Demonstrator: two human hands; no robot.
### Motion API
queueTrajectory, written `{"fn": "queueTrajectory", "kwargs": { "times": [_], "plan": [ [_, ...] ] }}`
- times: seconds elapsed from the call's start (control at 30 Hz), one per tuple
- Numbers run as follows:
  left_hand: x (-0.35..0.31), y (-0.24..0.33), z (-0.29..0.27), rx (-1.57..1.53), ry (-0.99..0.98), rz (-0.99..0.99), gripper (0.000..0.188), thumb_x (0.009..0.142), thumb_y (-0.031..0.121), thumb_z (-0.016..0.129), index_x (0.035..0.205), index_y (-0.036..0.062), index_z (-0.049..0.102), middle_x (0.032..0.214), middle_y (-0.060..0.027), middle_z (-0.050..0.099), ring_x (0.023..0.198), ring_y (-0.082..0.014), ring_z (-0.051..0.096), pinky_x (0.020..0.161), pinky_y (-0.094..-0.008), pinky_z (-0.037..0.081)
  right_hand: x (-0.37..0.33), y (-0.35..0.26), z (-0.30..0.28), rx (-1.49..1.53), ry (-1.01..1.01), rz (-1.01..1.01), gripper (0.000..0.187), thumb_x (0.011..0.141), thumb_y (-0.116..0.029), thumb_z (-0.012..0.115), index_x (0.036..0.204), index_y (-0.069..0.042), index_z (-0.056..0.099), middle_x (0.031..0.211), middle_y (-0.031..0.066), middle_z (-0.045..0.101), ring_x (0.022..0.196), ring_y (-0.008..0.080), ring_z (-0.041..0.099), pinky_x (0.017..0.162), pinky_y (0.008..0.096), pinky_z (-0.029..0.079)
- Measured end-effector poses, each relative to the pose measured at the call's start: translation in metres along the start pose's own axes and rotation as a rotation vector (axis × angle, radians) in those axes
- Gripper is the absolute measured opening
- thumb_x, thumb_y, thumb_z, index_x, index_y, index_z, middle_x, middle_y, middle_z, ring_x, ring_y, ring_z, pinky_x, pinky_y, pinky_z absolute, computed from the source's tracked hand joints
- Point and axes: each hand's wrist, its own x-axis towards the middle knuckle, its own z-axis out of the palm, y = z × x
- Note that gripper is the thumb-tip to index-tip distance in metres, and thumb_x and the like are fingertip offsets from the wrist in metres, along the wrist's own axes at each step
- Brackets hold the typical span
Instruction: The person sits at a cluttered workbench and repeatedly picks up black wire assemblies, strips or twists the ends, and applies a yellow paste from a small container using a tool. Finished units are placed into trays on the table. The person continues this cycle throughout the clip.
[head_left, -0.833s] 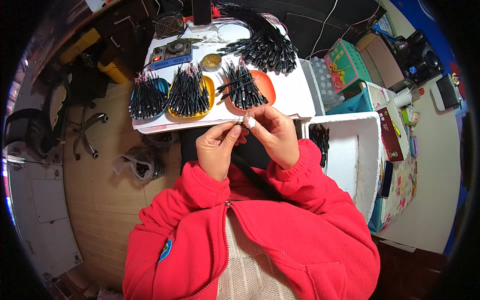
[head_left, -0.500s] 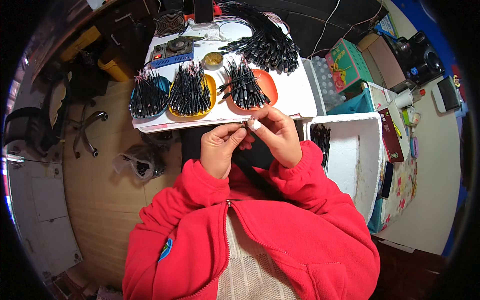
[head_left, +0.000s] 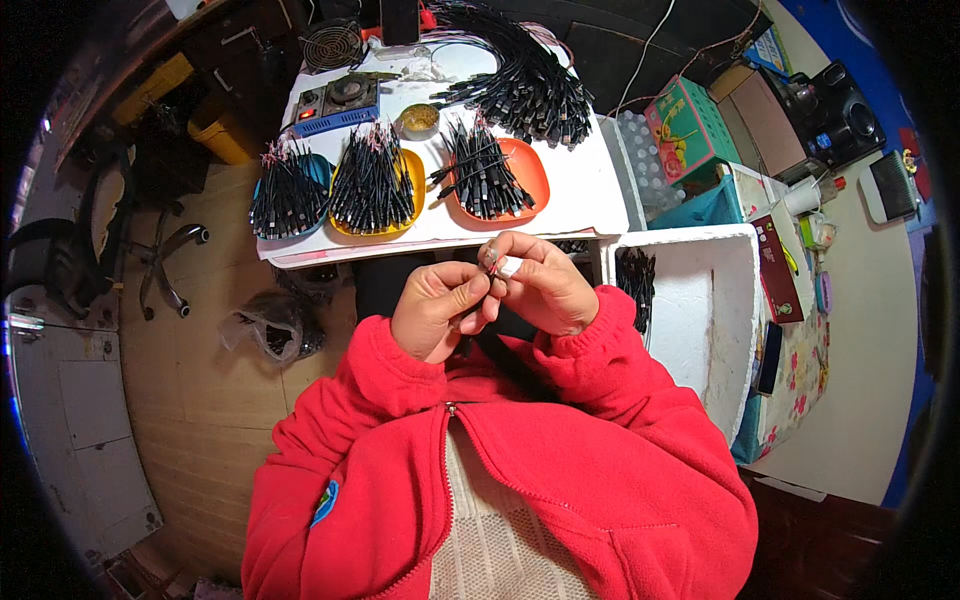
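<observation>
- Two bare hands meet at the centre of the frame, just below the table's (head_left: 592, 205) near edge.
- Between their fingertips, at the frame's centre, sits a thin cable (head_left: 492, 274), dark with a bit of red at its end, mostly hidden by the fingers.
- Left hand (head_left: 437, 308): thumb and forefinger press together, pinching the cable; the other fingers curl under.
- Right hand (head_left: 550, 288): thumb and forefinger are nearly closed, pinching at the cable's red end; a white wrap (head_left: 510, 267) covers the thumb tip.
- Upper centre-left: black cables fill a blue tray (head_left: 321, 171), a yellow tray (head_left: 415, 192) and an orange tray (head_left: 531, 163).
- Top centre: a large black cable heap (head_left: 530, 90) lies near a round tin (head_left: 419, 121) and a small stove (head_left: 335, 105).
- Right of centre: a white foam box (head_left: 712, 300) holds more dark cables (head_left: 636, 285).
</observation>
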Motion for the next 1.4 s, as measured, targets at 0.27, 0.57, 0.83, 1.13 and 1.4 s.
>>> {"fn": "queueTrajectory", "kwargs": {
  "times": [0.27,0.57,0.83,1.13,1.4],
  "plan": [
    [-0.001,0.001,0.000,0.266,0.010,0.069,0.017,0.094,0.006,0.058,0.099,-0.0070,0.067,0.078,-0.0142,0.067,0.057,-0.0083,0.052,0.053,-0.0175,0.039,0.003,0.004,-0.006,0.090,-0.044,0.102,0.011,0.092,-0.010,0.053,0.096,0.000,0.055,0.073,0.0024,0.048,0.063,0.0131,0.053,0.062,0.0303,0.054],
    [0.002,0.004,-0.003,0.307,0.069,0.043,0.015,0.094,0.004,0.056,0.098,-0.0073,0.066,0.075,-0.0112,0.066,0.056,-0.0078,0.050,0.053,-0.0187,0.039,0.016,0.003,-0.023,0.089,-0.092,0.231,0.021,0.092,-0.011,0.056,0.112,-0.004,0.053,0.087,0.0032,0.058,0.073,0.0124,0.059,0.067,0.0299,0.053],
    [0.021,0.000,-0.035,0.210,0.245,0.050,0.017,0.095,0.009,0.058,0.098,-0.0059,0.065,0.075,-0.0093,0.064,0.052,-0.0071,0.047,0.049,-0.0187,0.036,0.166,-0.175,-0.168,-1.695,0.807,-0.470,0.021,0.083,-0.020,0.063,0.087,0.000,0.067,0.080,0.0187,0.068,0.075,0.0317,0.067,0.069,0.0394,0.051],
    [0.030,-0.001,-0.056,0.272,0.222,0.015,0.016,0.096,0.007,0.054,0.098,-0.0057,0.064,0.076,-0.0113,0.065,0.055,-0.0082,0.048,0.053,-0.0192,0.039,0.295,-0.172,-0.160,-2.182,0.846,0.076,0.030,0.082,-0.028,0.067,0.096,-0.002,0.072,0.096,0.0236,0.068,0.091,0.0389,0.067,0.082,0.0438,0.054],
    [0.028,0.004,-0.066,0.277,0.235,0.030,0.016,0.096,0.007,0.055,0.098,-0.0063,0.064,0.077,-0.0104,0.066,0.054,-0.0076,0.048,0.052,-0.0191,0.038,0.307,-0.167,-0.163,-2.147,0.867,0.195,0.041,0.076,-0.031,0.073,0.103,0.000,0.070,0.107,0.0230,0.067,0.100,0.0378,0.066,0.087,0.0435,0.053]
  ]
}}
